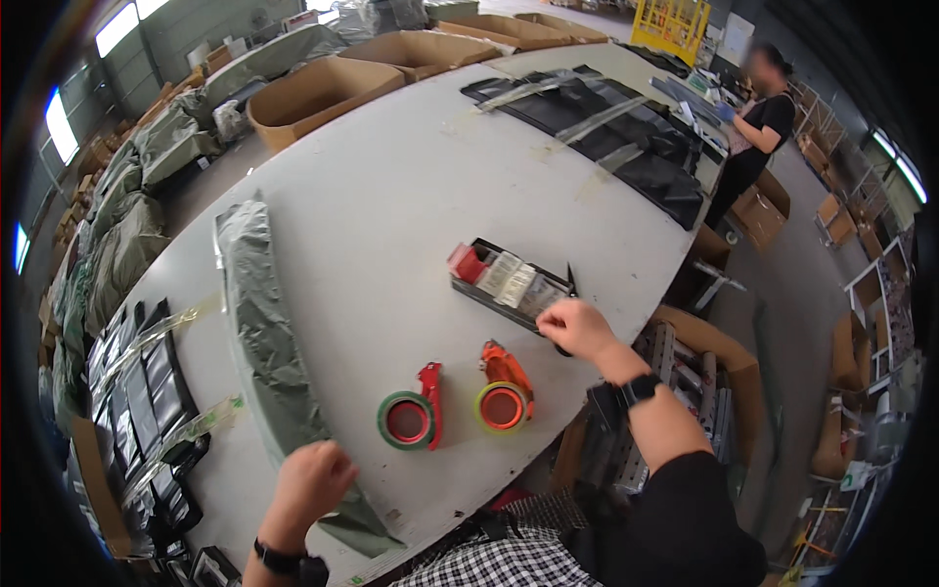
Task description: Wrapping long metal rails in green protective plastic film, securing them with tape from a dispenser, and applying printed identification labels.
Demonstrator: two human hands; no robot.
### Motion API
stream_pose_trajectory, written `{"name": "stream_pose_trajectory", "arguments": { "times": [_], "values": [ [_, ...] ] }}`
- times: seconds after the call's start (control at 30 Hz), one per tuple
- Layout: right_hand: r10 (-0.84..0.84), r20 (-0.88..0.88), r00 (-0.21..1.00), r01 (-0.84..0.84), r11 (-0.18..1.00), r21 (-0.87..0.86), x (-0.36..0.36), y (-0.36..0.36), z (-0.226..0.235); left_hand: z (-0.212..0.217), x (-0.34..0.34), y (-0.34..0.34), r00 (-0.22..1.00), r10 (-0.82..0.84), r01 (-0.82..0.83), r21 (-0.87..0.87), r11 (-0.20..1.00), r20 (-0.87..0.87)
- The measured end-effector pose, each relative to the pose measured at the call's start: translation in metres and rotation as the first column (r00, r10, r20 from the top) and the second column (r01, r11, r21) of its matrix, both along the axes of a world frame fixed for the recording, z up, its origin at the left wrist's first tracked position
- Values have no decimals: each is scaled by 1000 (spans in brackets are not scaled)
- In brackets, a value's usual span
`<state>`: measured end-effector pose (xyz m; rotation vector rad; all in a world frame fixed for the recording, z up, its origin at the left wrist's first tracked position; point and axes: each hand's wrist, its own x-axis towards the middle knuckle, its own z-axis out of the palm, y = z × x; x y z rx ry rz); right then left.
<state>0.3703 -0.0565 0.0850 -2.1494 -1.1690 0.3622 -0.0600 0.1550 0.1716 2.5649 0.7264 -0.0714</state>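
Long grey-green bag (264, 313) lay toward the left of the bench (372, 235), crossing it from far edge to near edge. Surface creased, sheeting apparently closed along its length; no tape band seen across it. Black bundles (606, 137) at the far right corner bore pale tape strips, so by comparison the bag looked laid out but unbound. My judgement: covering largely done, any fastening left. Contents hidden.

Long axis ran fore and aft, leaning: far end toward the left, tapered near end at the near edge, slanted right. Which end was the opening, could not tell.

Left hand (318, 479) over or beside the bag's near part, fingers curled into a loose fist, nothing visible in it; contact unclear.

Right of the bag, near edge: red tape dispenser (431, 411) with green roll, then orange tape dispenser (507, 377) with yellow-green roll. Both unheld.

Beyond them, toward the right edge, black tray (487, 292) of small packets, long axis slanting down to the near right. Right hand (579, 328) at its near end, fingertips bunched; whether they pinched anything, could not tell.

Outward: open cartons (328, 98) past the far edge; a co-worker (763, 117) off the right edge.
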Motion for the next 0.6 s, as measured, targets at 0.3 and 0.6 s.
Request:
{"name": "stream_pose_trajectory", "arguments": {
  "times": [0.3, 0.6],
  "values": [
    [-192, 196, 962, 194, 981, 7, 49, 45, -5, -56, 258, -114, 971, -20, 208, -798, 565, 239],
    [-83, -891, 446, 629, 737, 247, 39, 55, -3, -79, 279, -158, 991, 128, -28, -999, 21, -25]
  ]
}}
